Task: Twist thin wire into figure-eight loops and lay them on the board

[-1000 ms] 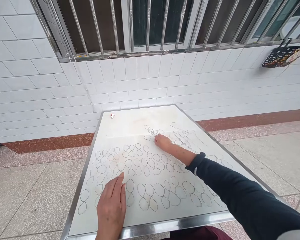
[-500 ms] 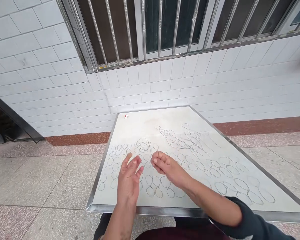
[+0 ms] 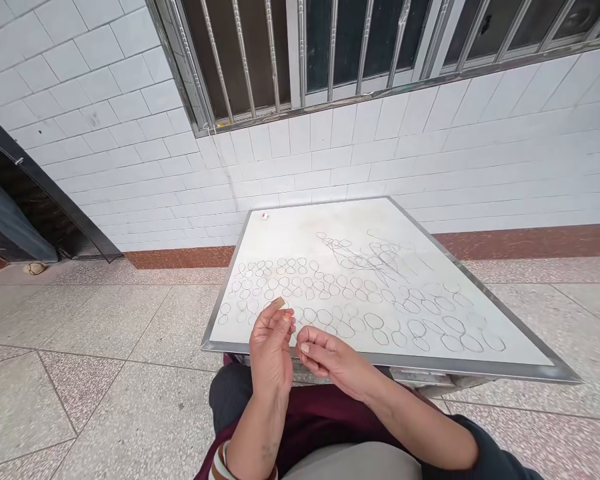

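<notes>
My left hand (image 3: 273,347) is raised over the near edge of the table, its thumb and fingertips drawn together in a pinch. Close to its right, my right hand (image 3: 330,357) also pinches, thumb against curled forefinger, with a small gap between the two hands. Whatever lies between the fingertips is too thin to make out now. Under and beyond the hands, many thin dark wire-like loops (image 3: 375,321), several shaped like figure eights, lie in rows on the white table (image 3: 300,223). A tangled heap of longer thin strands (image 3: 380,257) lies farther back.
A metal rim (image 3: 460,367) frames the table. One small red-and-white object (image 3: 265,217) sits at its far left corner. Behind stands a white tiled wall (image 3: 290,163) with a barred window (image 3: 320,50). My lap (image 3: 330,413) is close below the near edge.
Both hands have drawn nearer each other and lower, toward my lap. The thin dark loop that rose from my right fingertips no longer shows. My view has shifted, bringing more lap into sight.
</notes>
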Demonstrator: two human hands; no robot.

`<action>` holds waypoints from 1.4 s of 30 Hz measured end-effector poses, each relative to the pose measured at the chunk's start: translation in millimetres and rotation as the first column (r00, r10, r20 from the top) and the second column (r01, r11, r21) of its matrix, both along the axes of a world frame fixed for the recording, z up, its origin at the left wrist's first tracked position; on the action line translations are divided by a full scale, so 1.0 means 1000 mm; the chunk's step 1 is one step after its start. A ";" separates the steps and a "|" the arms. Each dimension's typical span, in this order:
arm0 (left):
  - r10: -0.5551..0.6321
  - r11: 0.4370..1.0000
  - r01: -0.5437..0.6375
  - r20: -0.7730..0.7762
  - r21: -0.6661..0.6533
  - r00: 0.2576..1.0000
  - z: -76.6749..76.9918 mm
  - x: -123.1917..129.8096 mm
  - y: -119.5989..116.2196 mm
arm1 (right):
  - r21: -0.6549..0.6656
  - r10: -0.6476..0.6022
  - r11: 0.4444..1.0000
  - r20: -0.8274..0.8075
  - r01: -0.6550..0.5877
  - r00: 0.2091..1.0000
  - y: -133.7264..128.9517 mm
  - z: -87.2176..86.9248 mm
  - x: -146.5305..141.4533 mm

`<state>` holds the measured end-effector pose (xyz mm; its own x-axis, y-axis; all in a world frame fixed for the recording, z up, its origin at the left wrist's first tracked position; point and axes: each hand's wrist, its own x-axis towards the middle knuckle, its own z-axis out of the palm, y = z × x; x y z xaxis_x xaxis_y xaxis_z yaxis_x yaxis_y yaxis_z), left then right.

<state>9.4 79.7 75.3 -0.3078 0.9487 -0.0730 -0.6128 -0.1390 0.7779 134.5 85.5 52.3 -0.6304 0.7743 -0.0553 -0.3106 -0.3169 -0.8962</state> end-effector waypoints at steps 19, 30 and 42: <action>-0.005 0.998 0.015 0.149 -0.063 0.989 0.006 0.002 -0.036 | 0.338 -0.300 0.879 -0.160 0.338 0.940 -0.027 -0.004 0.002; -0.077 0.996 0.080 0.112 -0.026 0.991 0.003 0.002 -0.039 | 0.441 -0.435 0.736 -0.273 0.513 0.858 -0.027 -0.015 0.003; -0.230 0.972 0.234 -0.139 0.015 0.963 0.019 -0.004 -0.063 | 0.248 -0.294 0.897 -0.281 0.365 0.914 -0.035 0.004 0.009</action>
<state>5.1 17.1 94.6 -0.0838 0.9964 -0.0157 -0.5205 -0.0303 0.8533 143.3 50.4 56.2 -0.3032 0.8983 0.3180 -0.5603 0.1019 -0.8220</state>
